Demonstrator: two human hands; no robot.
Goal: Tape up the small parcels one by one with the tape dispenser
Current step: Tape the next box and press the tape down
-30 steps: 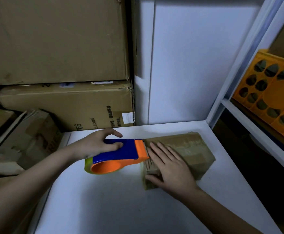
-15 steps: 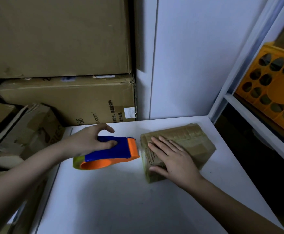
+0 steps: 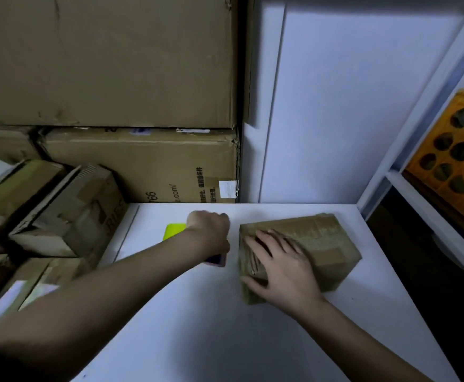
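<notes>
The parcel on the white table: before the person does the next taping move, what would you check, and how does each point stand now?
1. Parcel flat on the white table: ok.
2. Right hand pressing on the parcel: ok.
3. Left hand gripping the tape dispenser: ok.
4. Dispenser touching the parcel: not ok, a gap shows.
5. Tape end free and ready: cannot tell, hand hides it.
6. Every seam taped: cannot tell.

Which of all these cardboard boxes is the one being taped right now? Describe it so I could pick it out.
Start at the white table in the corner. The small parcel is the only box lying on it, toward the right, with the right hand resting flat on top. Unlike the boxes piled off the table's left edge, it is wrapped in glossy brown tape.
</notes>
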